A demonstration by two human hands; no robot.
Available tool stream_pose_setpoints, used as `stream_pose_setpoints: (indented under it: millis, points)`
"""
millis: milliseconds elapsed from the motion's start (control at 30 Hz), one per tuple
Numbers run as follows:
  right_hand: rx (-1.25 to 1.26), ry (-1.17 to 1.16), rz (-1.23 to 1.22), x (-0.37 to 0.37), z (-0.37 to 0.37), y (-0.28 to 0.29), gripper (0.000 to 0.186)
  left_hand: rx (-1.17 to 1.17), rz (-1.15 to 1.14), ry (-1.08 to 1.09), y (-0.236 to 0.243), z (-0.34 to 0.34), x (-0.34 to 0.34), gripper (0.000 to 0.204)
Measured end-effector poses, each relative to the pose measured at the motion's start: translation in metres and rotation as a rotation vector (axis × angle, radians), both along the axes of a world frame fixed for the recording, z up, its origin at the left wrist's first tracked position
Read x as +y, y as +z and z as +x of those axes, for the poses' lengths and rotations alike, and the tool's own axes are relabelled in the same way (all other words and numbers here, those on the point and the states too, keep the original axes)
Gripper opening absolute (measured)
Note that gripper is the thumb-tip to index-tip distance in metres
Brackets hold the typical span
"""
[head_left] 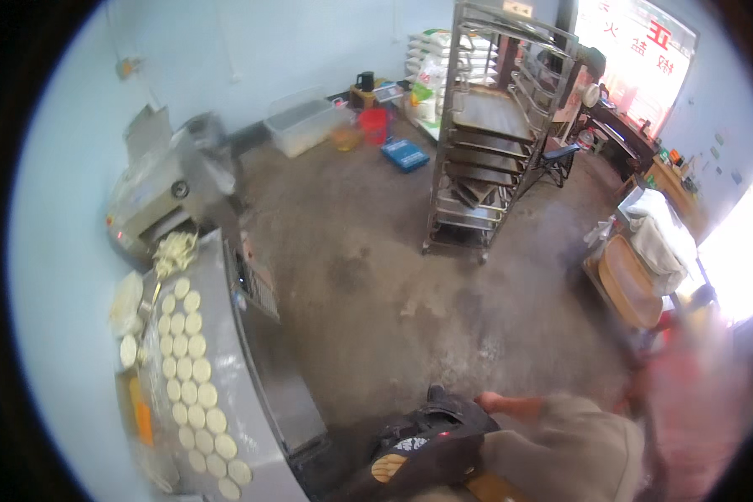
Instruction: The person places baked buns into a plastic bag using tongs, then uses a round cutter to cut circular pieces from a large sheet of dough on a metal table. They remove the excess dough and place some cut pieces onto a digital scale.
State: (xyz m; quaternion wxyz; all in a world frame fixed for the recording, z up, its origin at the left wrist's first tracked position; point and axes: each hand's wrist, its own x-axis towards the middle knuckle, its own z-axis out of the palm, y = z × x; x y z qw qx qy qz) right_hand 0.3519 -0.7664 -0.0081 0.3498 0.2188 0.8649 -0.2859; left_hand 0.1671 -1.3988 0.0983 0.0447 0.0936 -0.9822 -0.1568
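Observation:
My right hand (pixel 489 402) reaches in from the lower right, below a loose beige sleeve (pixel 573 448). Its fingers look curled at the edge of black cloth that resembles an apron (pixel 456 448), printed with a picture of bread. What the fingers hold, if anything, is too small to make out. My left hand is out of view. Along the left stands a metal worktable (pixel 241 393) carrying rows of flat round dough pieces (pixel 189 391). At its far end, a heap of pale dough strips (pixel 176 253) lies below a dough machine (pixel 171 192).
A tall rack (pixel 487 159) with trays stands on the floor ahead. Behind are a clear plastic bin (pixel 305 125), a red bucket (pixel 375 125), a blue case (pixel 406 156) and stacked white sacks (pixel 431 58). At right sits a cloth-covered cart (pixel 636 276). A red blur covers the lower right.

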Motion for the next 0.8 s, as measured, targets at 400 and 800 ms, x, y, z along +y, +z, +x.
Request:
stream_pose_setpoints:
  millis: [400,800]
  points:
    - [0.195,-0.581,0.099,0.338,-0.038,0.051,0.026,-0.095,0.733,-0.480,-0.003,-0.189,0.379,0.004]
    - [1.122,-1.156,0.618,0.730,-0.256,0.412,0.040,-0.239,1.000,-0.957,0.139,-0.542,0.863,0.010]
